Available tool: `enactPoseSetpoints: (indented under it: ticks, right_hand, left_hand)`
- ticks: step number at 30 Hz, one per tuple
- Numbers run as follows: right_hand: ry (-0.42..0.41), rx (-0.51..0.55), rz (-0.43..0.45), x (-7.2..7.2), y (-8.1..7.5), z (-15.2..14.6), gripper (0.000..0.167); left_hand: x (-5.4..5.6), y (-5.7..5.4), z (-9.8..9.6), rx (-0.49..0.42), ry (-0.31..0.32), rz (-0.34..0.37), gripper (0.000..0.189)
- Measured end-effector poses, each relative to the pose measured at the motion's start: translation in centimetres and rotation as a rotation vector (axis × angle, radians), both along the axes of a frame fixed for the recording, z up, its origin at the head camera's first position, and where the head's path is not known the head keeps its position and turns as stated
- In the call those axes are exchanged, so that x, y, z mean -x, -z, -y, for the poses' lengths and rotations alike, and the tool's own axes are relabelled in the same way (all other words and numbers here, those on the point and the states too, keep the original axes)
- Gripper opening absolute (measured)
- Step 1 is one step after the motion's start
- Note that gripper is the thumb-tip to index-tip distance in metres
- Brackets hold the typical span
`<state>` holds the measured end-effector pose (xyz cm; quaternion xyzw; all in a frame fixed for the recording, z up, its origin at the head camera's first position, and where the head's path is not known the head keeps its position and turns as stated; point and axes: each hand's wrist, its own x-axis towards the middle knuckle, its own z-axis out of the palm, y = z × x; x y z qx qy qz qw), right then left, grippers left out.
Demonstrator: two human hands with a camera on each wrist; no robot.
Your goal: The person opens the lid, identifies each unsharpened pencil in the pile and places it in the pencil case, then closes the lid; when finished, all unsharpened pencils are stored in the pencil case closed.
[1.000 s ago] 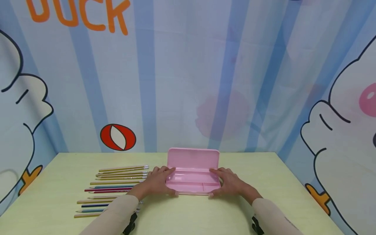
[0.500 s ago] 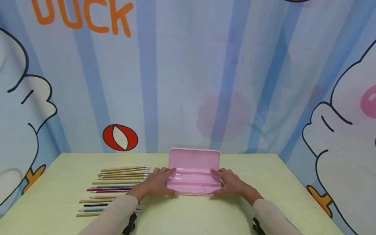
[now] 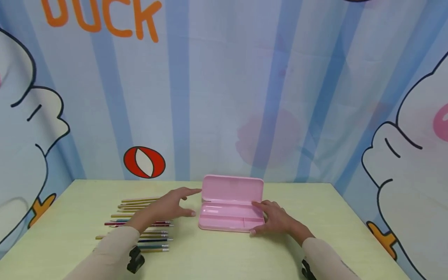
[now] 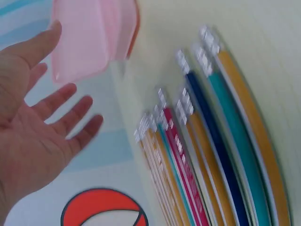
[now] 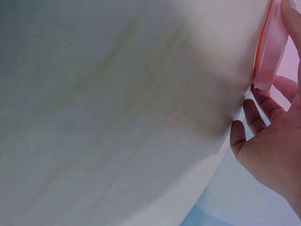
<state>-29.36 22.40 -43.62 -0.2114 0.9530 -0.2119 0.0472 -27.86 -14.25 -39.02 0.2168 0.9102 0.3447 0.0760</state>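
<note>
Pink plastic, that open case on the table looks light, stiff and slick to me, best held at both ends; the right hand grips one, the left hand hangs just beside the other, fingers spread.

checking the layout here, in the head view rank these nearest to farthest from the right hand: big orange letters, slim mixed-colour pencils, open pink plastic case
1. Case, touching the right hand
2. Pencils, left of the case
3. Letters, upper left on the backdrop
</note>
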Motion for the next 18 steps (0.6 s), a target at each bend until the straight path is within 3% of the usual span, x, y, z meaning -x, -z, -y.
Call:
enactPoseSetpoints:
  ticks: [5, 9, 18]
  right_hand:
    - [-0.003, 0.003, -0.003, 0.2, 0.0, 0.1, 0.101]
    - [0.0, 0.001, -0.002, 0.3, 0.2, 0.1, 0.101]
    - [-0.005, -0.017, -0.018, 0.1, 0.3, -0.1, 0.101]
  left_hand:
    - [-0.5, -1.3, 2.5, -0.046, 0.052, -0.031, 0.065]
    - [-0.6, -1.8, 4.4, -0.043, 0.054, -0.065, 0.058]
    - [0.7, -3.0, 8.8, 0.124, 0.037, -0.125, 0.052]
